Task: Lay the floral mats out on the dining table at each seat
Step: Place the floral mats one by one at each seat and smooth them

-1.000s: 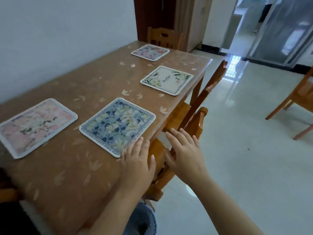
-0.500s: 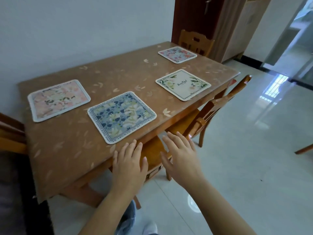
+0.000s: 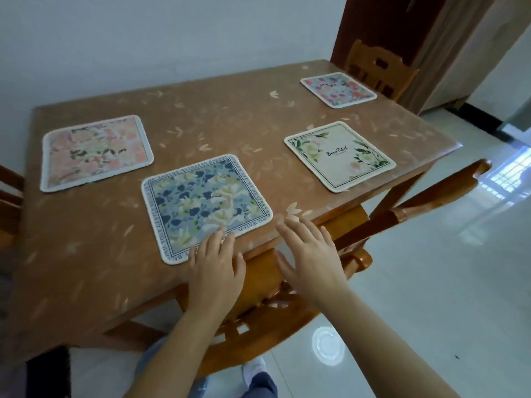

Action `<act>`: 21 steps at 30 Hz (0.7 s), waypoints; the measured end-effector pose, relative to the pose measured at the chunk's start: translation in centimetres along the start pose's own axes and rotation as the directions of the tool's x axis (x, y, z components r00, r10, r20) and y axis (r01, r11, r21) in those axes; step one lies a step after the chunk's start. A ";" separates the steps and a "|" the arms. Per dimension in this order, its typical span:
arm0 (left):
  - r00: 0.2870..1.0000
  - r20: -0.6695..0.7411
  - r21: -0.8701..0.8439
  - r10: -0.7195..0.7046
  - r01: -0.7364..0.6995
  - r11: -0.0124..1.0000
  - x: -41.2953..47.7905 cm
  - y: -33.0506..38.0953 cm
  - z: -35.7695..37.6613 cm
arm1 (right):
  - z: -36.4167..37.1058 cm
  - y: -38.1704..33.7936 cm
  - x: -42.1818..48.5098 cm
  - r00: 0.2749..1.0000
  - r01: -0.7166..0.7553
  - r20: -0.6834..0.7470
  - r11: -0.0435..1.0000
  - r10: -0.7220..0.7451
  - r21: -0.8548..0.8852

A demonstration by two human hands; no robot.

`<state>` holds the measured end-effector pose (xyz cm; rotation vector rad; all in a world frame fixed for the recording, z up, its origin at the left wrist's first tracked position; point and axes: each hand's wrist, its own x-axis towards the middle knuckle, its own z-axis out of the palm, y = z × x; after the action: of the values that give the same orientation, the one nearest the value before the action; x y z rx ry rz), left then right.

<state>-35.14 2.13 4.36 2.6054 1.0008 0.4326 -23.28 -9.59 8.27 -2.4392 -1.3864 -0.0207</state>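
1. The left hand [image 3: 215, 271] is flat with straight fingers and holds nothing. Its fingertips reach over the near edge of the blue floral mat [image 3: 207, 202]; contact cannot be told.
2. The right hand [image 3: 311, 254] is spread open and empty, over the table's near edge, above a wooden chair [image 3: 258, 285].
3. Capital lettering borders the blue floral mat but is too blurred to read whole. The cream mat [image 3: 340, 155] reads "Beautiful".
4. The pink mat [image 3: 94, 152] and the far mat [image 3: 337, 89] also lie flat, well apart, on the brown leaf-patterned table [image 3: 201, 119].
5. A white wall [image 3: 143, 38] stands behind, with a glossy pale floor [image 3: 431, 282] beside.
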 end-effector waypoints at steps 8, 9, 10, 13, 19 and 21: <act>0.997 -0.013 0.067 -0.079 0.080 0.995 5.1 -3.6 2.4 | 3.0 2.1 7.4 0.989 0.126 0.073 0.992 -0.125 -0.008; 0.996 -0.014 0.066 -0.087 0.088 0.994 5.3 -4.1 2.8 | 3.6 2.2 7.9 0.985 0.143 0.098 0.990 -0.142 -0.009; 0.995 -0.014 0.062 -0.098 0.099 0.993 5.4 -4.5 3.1 | 4.2 2.4 8.5 0.979 0.159 0.130 0.987 -0.155 -0.014; 0.990 0.000 0.061 -0.138 0.138 0.989 5.4 -5.9 4.5 | 6.4 3.1 10.2 0.954 0.199 0.239 0.979 -0.184 -0.041; 0.974 0.106 0.102 -0.200 0.189 0.977 5.3 -8.7 7.4 | 11.2 4.0 12.5 0.905 0.279 0.339 0.960 -0.257 -0.018; 0.973 0.119 0.124 -0.197 0.182 0.976 5.6 -9.1 8.2 | 12.5 4.4 13.1 0.886 0.324 0.349 0.946 -0.305 0.004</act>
<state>-33.40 10.91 -5.70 2.5636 1.2461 0.1604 -14.63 2.92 -2.46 -2.3080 -1.9482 0.3129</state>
